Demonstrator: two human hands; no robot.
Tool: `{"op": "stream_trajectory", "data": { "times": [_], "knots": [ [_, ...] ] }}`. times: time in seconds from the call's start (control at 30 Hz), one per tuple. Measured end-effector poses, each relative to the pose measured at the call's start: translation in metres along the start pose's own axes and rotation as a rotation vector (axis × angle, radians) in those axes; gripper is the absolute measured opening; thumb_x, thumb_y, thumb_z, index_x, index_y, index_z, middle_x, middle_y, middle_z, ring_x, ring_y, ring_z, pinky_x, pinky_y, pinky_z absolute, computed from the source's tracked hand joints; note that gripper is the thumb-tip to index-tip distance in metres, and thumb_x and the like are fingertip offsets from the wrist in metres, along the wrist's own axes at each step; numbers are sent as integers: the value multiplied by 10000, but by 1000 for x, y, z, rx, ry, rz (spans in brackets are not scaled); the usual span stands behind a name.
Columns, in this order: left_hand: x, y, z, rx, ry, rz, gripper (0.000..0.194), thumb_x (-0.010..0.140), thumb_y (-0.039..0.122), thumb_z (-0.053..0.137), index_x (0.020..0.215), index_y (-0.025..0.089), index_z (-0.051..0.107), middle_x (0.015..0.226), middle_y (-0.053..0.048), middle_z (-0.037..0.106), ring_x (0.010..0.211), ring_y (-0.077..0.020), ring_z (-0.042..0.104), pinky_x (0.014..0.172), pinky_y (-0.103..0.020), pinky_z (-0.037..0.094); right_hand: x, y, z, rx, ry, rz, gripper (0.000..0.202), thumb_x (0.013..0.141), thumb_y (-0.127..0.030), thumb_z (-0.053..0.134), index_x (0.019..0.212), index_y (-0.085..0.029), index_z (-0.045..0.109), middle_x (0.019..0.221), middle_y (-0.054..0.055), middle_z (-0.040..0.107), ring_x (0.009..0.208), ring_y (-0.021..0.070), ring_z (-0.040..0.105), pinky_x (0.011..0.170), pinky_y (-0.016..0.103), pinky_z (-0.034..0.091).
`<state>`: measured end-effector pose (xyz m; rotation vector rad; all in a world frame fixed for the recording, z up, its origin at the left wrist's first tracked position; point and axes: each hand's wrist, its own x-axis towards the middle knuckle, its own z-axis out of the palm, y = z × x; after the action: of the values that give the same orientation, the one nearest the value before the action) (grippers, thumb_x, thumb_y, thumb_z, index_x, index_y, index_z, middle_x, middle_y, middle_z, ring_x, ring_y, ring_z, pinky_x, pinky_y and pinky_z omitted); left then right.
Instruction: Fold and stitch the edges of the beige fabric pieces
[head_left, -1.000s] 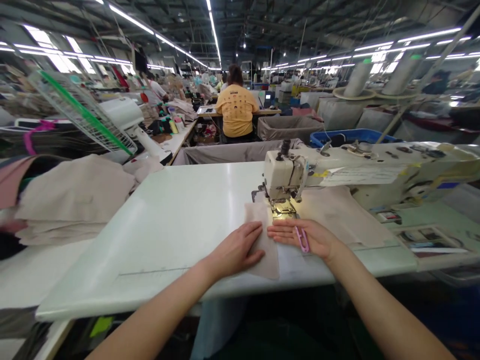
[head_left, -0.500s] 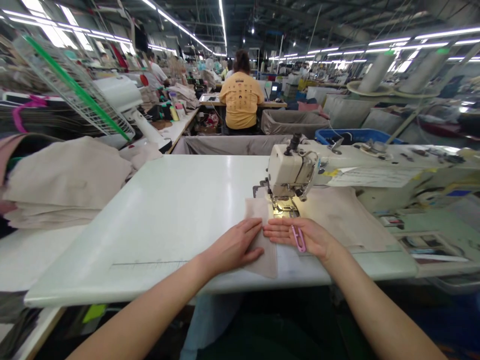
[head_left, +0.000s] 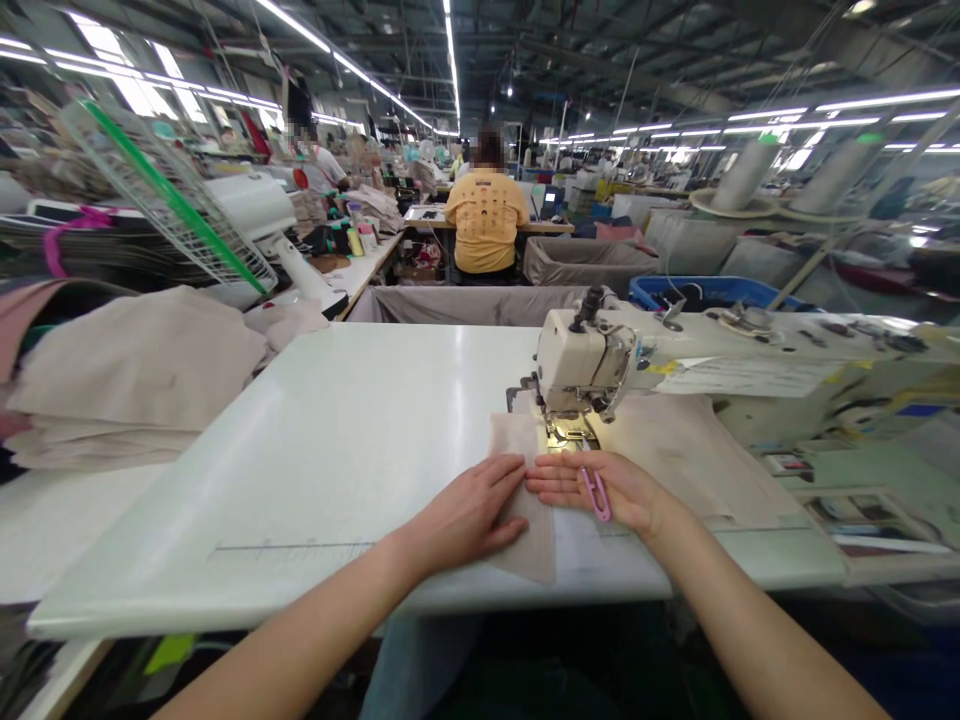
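My left hand [head_left: 480, 508] lies palm down on a narrow beige fabric piece [head_left: 534, 550], its fingers stretched and thumb apart. Palm up, my right hand [head_left: 600, 487] rests beside it with flat fingers, their tips close to the left fingertips. Pink thread snips [head_left: 598, 494] lie across the right palm, the blades pointing to the sewing machine head [head_left: 574, 360]. The lit needle plate [head_left: 571, 434] is just beyond the right fingers. A larger beige fabric panel [head_left: 686, 450] spreads to the right under the machine arm.
A pale tabletop [head_left: 360, 430] surrounds the machine. Folded beige fabric [head_left: 135, 370] is piled at left, near a white fan [head_left: 251, 205]. A person in a yellow shirt [head_left: 486, 220] sits ahead, beyond a cloth-lined bin [head_left: 465, 303]. A blue basket [head_left: 712, 292] stands behind the machine.
The camera view has tilted slightly, so the table and machine appear lower. Both hands hold nearly the same pose on the fabric, and the snips remain in the right palm.
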<state>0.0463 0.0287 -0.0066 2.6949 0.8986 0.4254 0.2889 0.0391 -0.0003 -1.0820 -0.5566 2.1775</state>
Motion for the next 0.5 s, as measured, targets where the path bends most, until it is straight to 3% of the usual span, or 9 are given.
{"op": "stream_trajectory", "data": {
  "times": [0.17, 0.3, 0.37, 0.43, 0.5],
  "knots": [
    [-6, 22, 3, 150, 35, 63, 429, 937, 271, 588, 1343, 138, 547, 1430, -152, 562, 1367, -305, 483, 1165, -481, 396, 0, -1, 4, 13, 40, 13, 295, 1012, -125, 385, 1115, 8, 628, 1047, 239, 735, 1001, 234, 731, 1004, 383, 528],
    [-25, 39, 16, 251, 5, 66, 432, 963, 337, 569, 1362, 170, 552, 1487, -134, 521, 1358, -311, 503, 1124, -476, 437, -3, 13, 12, -95, 69, -112, 276, 1028, -235, 436, 1123, -51, 619, 1076, 201, 734, 968, 222, 736, 885, 329, 574],
    [-37, 38, 21, 330, -37, 65, 498, 946, 317, 591, 1414, 165, 518, 1479, -126, 533, 1347, -334, 515, 1094, -484, 464, -6, 24, 17, -257, 156, -238, 321, 1034, -354, 443, 1174, -109, 596, 1057, 158, 740, 854, 207, 745, 728, 300, 590],
    [-48, 32, 21, 393, -65, 51, 579, 912, 320, 628, 1450, 156, 490, 1495, -139, 509, 1343, -364, 514, 1062, -499, 487, -11, 34, 20, -545, 317, -398, 356, 1032, -437, 398, 1143, -171, 607, 972, 89, 742, 608, 166, 694, 579, 284, 547],
    [-52, 23, 14, 424, -89, 26, 612, 899, 297, 632, 1477, 182, 467, 1520, -129, 476, 1353, -363, 505, 1058, -506, 488, -19, 41, 19, -882, 483, -587, 379, 1019, -466, 377, 992, -201, 646, 824, 36, 716, 561, 164, 643, 597, 296, 518]
  ]
}}
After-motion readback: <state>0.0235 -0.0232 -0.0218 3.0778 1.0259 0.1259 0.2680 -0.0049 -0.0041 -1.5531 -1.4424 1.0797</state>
